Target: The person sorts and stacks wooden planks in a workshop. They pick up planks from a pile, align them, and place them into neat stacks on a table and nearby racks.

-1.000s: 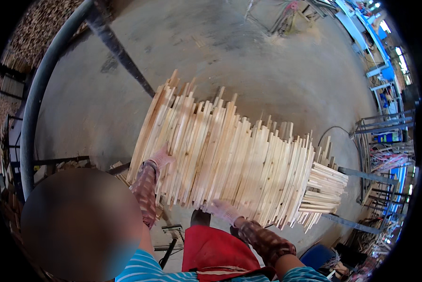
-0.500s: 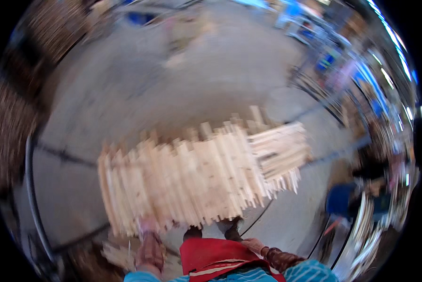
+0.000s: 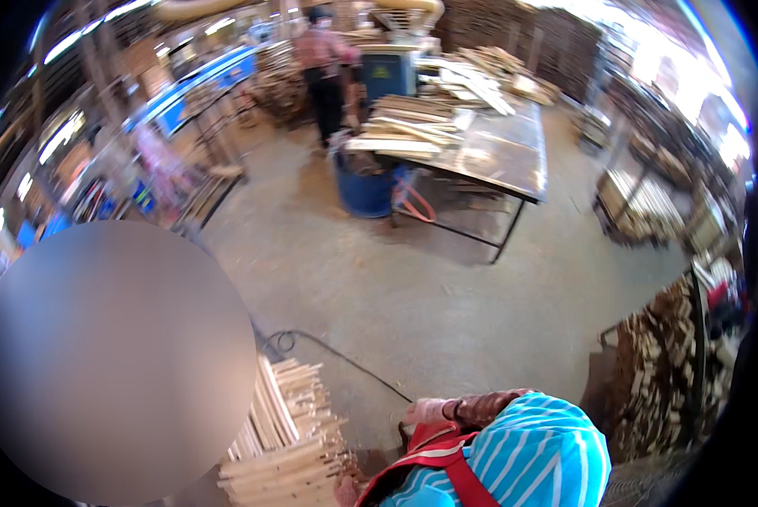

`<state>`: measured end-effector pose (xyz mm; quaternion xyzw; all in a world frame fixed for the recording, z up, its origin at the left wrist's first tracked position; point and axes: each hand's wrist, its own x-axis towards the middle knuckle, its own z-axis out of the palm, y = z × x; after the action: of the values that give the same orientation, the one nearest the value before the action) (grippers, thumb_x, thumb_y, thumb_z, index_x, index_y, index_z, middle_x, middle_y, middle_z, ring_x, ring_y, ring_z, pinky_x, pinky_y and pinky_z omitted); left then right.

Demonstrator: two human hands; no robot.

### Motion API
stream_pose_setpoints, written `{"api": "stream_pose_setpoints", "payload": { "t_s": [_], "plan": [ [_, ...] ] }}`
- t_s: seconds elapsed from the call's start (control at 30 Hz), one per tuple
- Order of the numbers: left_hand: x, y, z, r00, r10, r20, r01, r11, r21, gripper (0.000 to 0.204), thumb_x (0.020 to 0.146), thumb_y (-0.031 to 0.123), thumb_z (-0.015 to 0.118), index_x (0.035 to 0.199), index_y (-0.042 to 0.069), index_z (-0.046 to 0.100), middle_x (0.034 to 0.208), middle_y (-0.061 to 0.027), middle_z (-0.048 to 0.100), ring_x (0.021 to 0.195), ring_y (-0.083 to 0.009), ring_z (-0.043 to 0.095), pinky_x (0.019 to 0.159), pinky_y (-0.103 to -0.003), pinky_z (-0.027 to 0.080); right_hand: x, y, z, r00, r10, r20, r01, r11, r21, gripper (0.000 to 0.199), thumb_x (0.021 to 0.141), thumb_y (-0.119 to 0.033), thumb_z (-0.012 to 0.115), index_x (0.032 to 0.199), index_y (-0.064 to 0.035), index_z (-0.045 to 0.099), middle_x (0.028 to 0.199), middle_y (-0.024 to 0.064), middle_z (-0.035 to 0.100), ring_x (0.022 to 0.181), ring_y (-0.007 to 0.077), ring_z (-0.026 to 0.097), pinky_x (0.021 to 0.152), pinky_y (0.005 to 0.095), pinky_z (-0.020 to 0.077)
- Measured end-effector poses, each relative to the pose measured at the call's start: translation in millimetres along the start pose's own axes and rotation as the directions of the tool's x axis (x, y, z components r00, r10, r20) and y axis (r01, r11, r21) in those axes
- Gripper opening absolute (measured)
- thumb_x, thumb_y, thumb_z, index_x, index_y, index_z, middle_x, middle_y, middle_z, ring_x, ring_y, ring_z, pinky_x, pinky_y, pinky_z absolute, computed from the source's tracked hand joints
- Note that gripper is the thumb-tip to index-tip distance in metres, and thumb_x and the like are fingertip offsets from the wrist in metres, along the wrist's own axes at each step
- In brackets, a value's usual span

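While the sticks [image 3: 290, 439] rest low at the person's left, stacked pale and uneven with ends jutting, loose ones could slide off if the stack tips. Left hand [image 3: 346, 490] touches the stack's edge; its grip cannot be told. Right hand [image 3: 429, 411] sits against the chest, apparently loose and holding nothing. A cable [image 3: 345, 359] crosses the floor [image 3: 446, 296], a trip risk. Beyond stands a desk [image 3: 501, 156] piled with timber.

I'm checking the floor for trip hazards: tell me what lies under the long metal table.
Under the grey metal table stand a blue round barrel and a red hose loop on bare concrete. The table top's shadow hides anything farther back.
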<state>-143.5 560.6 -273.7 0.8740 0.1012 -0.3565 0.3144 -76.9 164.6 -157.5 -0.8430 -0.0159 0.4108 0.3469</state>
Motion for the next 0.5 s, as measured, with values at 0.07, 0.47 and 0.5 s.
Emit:
{"api": "stream_pose_setpoints", "payload": {
  "t_s": [0.07,0.47,0.5],
  "plan": [
    [60.6,47.1,-14.9,1.000,-0.026,0.009,0.028,0.971,-0.237,0.021,0.089,0.021,0.065,0.103,0.006,0.059,0.085,-0.0126,0.056,0.071,-0.0261,0.054,0.059,-0.037,0.043,-18.8,29.0,-31.6,0.960,0.197,-0.198,-0.140,0.952,0.271,0.051,0.093,-0.049,0.058,0.126,-0.0122,0.067,0.126,0.0145,0.069,0.120,0.0335,0.063,0.103,0.0433,0.0483],
    [229.6,255.6,-32.4,0.959,-0.008,0.285,0.006,1.000,0.006,0.015,0.088,0.022,0.064,0.093,0.008,0.068,0.083,-0.0131,0.068,0.068,-0.0282,0.065,0.055,-0.041,0.049,-78.6,108.2,-99.9,0.750,0.522,-0.407,0.017,0.599,0.800,0.058,0.094,-0.050,0.061,0.134,-0.0078,0.063,0.131,0.0152,0.067,0.124,0.0318,0.061,0.107,0.0379,0.0454],
    [234.4,270.7,-28.8,0.940,0.007,0.342,-0.079,0.977,0.197,0.016,0.088,0.023,0.064,0.093,0.008,0.069,0.084,-0.0141,0.069,0.070,-0.0294,0.066,0.057,-0.042,0.050,-92.6,99.0,-126.2,0.770,0.545,-0.333,-0.062,0.583,0.810,0.058,0.095,-0.050,0.060,0.135,-0.0084,0.062,0.131,0.0150,0.067,0.125,0.0320,0.060,0.107,0.0379,0.0454]
  ]
}}
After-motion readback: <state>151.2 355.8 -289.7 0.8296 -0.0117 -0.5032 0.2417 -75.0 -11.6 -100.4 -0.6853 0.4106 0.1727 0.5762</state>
